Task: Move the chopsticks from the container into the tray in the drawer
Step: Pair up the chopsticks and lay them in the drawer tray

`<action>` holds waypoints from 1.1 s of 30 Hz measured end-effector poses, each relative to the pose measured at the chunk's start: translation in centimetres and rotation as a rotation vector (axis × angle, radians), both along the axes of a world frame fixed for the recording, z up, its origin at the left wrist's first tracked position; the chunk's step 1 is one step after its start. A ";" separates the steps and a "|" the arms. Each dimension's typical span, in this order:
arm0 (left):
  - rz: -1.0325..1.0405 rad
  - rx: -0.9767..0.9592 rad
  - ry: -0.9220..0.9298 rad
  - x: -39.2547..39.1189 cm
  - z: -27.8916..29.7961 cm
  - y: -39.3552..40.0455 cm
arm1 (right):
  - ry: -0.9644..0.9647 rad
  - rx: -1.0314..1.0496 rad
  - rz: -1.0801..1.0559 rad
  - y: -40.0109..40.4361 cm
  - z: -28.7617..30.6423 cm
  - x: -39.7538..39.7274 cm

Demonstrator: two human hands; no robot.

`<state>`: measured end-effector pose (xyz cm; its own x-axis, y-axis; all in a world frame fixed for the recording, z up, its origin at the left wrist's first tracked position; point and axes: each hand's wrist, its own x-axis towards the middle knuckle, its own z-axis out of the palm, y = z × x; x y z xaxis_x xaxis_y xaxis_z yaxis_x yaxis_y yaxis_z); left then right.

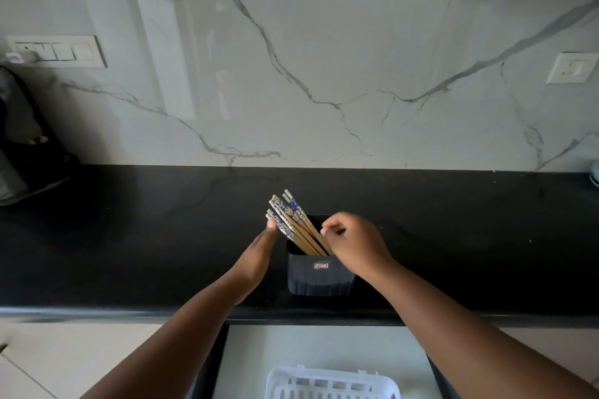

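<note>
Several wooden chopsticks [293, 222] with blue-and-white patterned tops lean to the upper left out of a dark square container [319, 275] on the black counter. My left hand [257, 257] reaches up with its fingertips touching the lowest chopstick tops; its fingers are stretched, not closed around them. My right hand [355, 244] hovers over the container's right side with fingers curled loosely, right beside the chopstick shafts, and I cannot tell whether it pinches one. A white slotted tray [330, 382] lies in the open drawer [324, 347] below the counter's edge.
The black counter [129, 236] runs along a marble backsplash. A dark appliance [22, 139] stands at the far left, under a switch panel [56, 52]. A wall socket [572, 68] sits at the right. Cabinets hang overhead.
</note>
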<state>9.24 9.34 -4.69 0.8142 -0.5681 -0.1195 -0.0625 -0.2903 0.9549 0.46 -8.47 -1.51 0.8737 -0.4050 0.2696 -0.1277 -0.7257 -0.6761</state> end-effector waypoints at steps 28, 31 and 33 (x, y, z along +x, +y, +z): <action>-0.009 0.300 -0.569 1.6 -0.8 2.8 | -0.255 0.469 0.041 0.4 16.5 5.1; 0.032 0.107 -0.692 1.4 2.8 2.8 | -0.273 0.712 0.134 -0.6 20.3 4.5; 0.032 0.008 -0.845 1.0 5.2 2.6 | -0.211 0.795 0.147 -0.2 20.3 4.4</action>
